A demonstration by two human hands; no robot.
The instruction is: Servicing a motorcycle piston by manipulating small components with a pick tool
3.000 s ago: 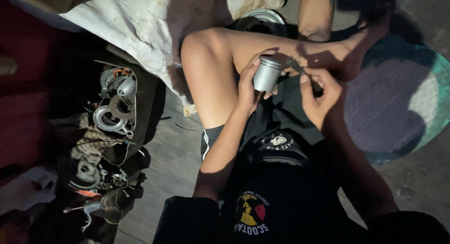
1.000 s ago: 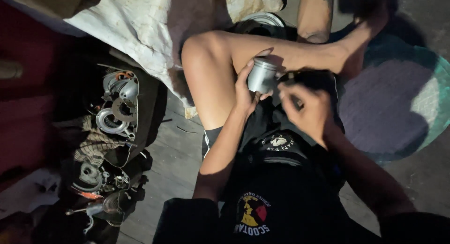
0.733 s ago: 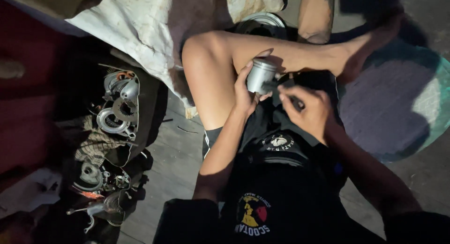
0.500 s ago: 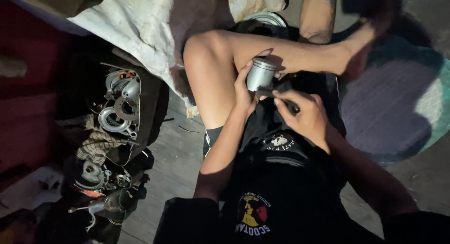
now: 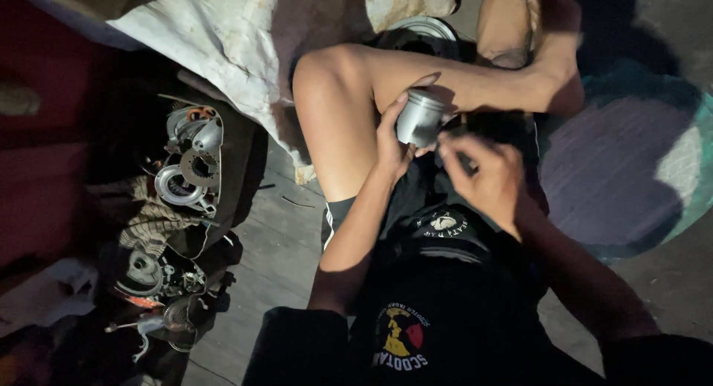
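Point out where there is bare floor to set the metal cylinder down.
Bare grey floor lies between the pile of engine parts and the bent leg, and beside the round mat at lower right. The left edge is crowded with parts and rags. The left hand holds the metal cylinder; the right hand is beside it.

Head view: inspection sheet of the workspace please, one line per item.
Surface: grey floor, dimly lit; the person sits on it with one knee raised.
Job's things: silver metal cylinder, held upright above the lap.
Clutter: round metal machine parts and rags in a dark heap at the left; pale stained cloth above them.
Hands: left hand grips the cylinder from its side; right hand is at the cylinder's lower edge, pinching something small and dark that I cannot identify.
Cables: nothing seen.
Surroundings: round teal-rimmed mat at the right; red surface at the far left.
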